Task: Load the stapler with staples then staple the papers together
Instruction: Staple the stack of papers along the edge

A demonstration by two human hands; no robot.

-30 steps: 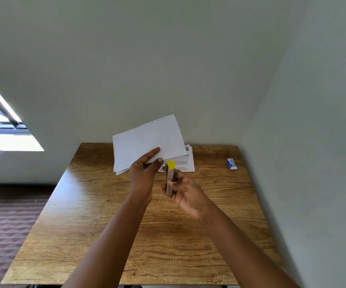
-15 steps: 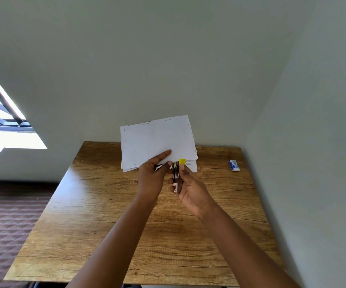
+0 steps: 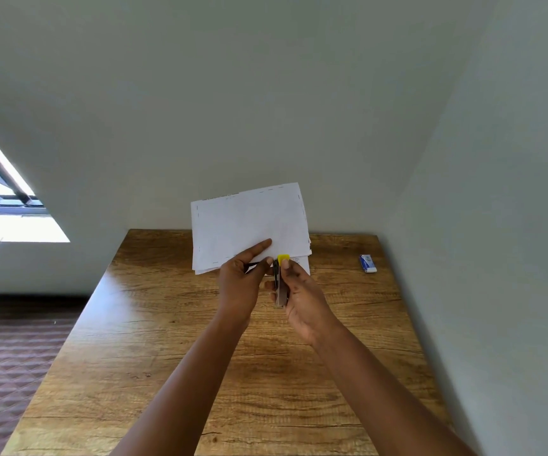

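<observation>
My left hand (image 3: pixel 244 279) pinches the lower edge of a stack of white papers (image 3: pixel 249 225) and holds it up above the far part of the wooden table (image 3: pixel 173 357). My right hand (image 3: pixel 302 297) grips a slim dark stapler (image 3: pixel 280 284) with a yellow tip, held upright with that tip at the papers' lower edge, right beside my left thumb. Whether the stapler's jaws are around the paper edge is not visible. A printed sheet (image 3: pixel 302 261) peeks out behind the stack.
A small blue and white staple box (image 3: pixel 367 263) lies at the table's far right. Walls close in behind the table and along its right side. A window is at the far left, with dark patterned floor below it.
The papers have swung more level and shifted right. My right hand has brought the stapler up and closer, so its yellow tip now meets the papers' lower edge.
</observation>
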